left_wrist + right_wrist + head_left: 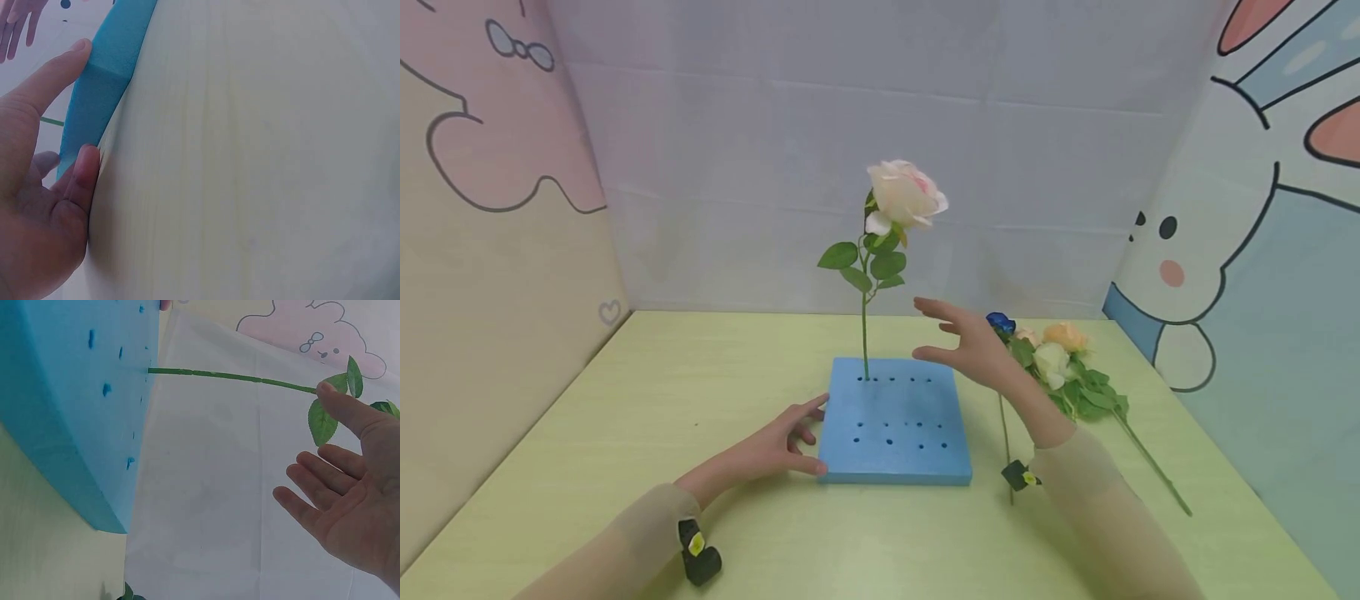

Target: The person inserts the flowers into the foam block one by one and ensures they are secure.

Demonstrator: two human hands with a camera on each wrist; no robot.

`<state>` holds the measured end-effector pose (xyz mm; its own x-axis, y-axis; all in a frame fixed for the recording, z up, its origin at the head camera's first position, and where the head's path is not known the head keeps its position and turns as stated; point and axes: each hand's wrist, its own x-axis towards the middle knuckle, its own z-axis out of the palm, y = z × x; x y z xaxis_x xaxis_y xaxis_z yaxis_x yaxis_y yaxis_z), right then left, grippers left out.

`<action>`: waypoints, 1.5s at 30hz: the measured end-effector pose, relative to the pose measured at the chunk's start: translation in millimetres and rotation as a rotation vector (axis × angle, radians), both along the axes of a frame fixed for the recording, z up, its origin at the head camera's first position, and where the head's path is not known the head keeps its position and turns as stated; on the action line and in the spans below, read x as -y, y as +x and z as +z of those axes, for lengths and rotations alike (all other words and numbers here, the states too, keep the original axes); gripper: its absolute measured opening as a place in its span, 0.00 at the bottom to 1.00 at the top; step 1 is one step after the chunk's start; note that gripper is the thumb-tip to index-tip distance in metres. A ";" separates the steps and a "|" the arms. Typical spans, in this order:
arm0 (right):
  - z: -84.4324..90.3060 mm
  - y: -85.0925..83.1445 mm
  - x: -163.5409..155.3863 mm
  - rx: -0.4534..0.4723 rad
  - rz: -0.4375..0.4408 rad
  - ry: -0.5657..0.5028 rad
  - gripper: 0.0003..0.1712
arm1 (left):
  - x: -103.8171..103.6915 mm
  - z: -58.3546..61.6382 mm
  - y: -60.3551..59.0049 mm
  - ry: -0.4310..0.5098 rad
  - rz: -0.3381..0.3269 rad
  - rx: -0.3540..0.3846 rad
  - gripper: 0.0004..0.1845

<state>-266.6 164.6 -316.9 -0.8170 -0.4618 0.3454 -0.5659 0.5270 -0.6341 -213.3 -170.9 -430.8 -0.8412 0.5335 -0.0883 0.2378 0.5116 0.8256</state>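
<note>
A pale pink rose (906, 196) stands upright with its green stem (865, 333) in a back-row hole of a blue foam board (902, 404). My left hand (778, 442) rests against the board's left side, thumb at the near corner and index finger farther back. In the left wrist view its thumb (65, 65) touches the board's edge. My right hand (973, 346) is raised to the right of the stem with fingers spread and holds nothing. In the right wrist view, its thumb overlaps the leaves (323, 422); whether they touch cannot be told.
To the right on the table (760, 542) lie several flowers: a blue one (1000, 322), an orange one (1066, 337) and a white one (1052, 364). My right forearm partly covers them. A white cloth (737, 167) hangs behind, with printed panels at both sides.
</note>
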 end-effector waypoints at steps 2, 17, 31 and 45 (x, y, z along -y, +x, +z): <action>-0.3 4.5 -5.4 -0.006 -0.018 -0.005 0.42 | 0.0 0.1 0.3 0.002 0.002 0.002 0.56; -6.9 32.5 -62.8 -0.040 -0.171 0.015 0.39 | 0.7 1.8 2.3 0.009 0.007 0.010 0.56; -18.7 56.6 -104.0 -0.160 -0.276 0.085 0.36 | 2.2 1.4 3.5 0.019 0.005 0.014 0.56; -28.0 71.3 -150.1 -0.085 -0.436 0.167 0.40 | 2.0 5.3 4.4 0.024 -0.016 -0.013 0.55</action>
